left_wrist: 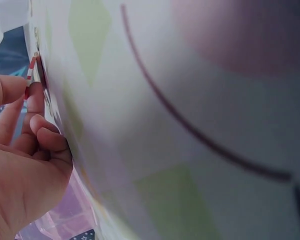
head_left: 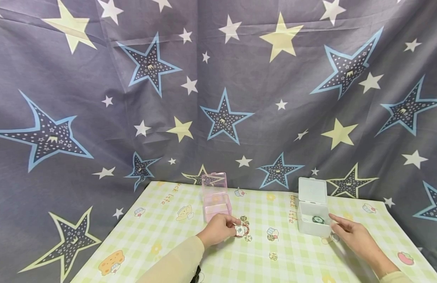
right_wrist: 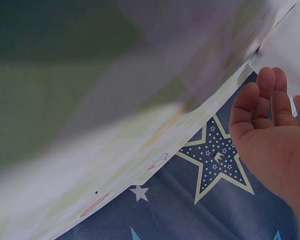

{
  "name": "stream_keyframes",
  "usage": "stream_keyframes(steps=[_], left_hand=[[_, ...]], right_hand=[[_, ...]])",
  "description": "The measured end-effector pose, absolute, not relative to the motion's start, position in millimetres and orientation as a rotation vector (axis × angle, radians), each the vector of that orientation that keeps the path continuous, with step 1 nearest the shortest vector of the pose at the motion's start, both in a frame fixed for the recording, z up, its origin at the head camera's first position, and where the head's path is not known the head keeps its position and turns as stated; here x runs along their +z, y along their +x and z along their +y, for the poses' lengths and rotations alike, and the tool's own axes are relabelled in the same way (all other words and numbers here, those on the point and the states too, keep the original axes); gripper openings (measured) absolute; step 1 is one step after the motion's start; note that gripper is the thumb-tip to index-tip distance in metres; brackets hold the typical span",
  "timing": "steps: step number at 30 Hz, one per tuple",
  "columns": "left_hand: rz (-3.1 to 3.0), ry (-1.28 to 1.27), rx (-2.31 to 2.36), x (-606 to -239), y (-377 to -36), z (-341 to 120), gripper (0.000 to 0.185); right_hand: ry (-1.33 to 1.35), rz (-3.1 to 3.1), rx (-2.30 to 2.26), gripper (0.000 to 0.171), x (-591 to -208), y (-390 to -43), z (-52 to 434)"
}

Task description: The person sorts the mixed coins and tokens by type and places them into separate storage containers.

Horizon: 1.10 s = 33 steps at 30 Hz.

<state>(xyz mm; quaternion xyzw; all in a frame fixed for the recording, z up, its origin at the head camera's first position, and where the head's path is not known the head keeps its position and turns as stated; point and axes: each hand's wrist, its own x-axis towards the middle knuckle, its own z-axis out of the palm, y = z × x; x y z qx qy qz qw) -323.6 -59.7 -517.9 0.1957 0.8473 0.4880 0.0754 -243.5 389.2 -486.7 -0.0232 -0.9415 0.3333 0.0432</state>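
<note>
In the head view my left hand pinches a red-and-white poker chip low over the tablecloth. Its striped edge shows between finger and thumb in the left wrist view, where the chip stands on edge. Gold-coloured coins lie around and under it. A pink clear box, lid up, stands just behind that hand. My right hand has its fingers extended at the right side of a white box; whether they touch it I cannot tell. Inside this box, its lid raised, is a green-and-white poker chip.
Two more gold-coloured coins, one nearer the middle and one toward the front, lie between the boxes. A small round silvery piece sits by the right fingers. Behind the checked tablecloth hangs a starry grey curtain.
</note>
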Motion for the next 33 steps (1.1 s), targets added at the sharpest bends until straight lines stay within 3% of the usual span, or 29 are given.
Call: stream_keyframes(steps=[19,33], left_hand=[[2.571,0.612,1.432,-516.8,-320.5,-60.0,0.014],[2.542,0.544,1.482,-516.1,-323.5,-61.1,0.020]], right_hand=[[-0.072,-2.870,0.994,0.055,-485.5,-243.5,389.0],[-0.062,-2.878,0.987,0.056,-484.8,-242.9,388.9]])
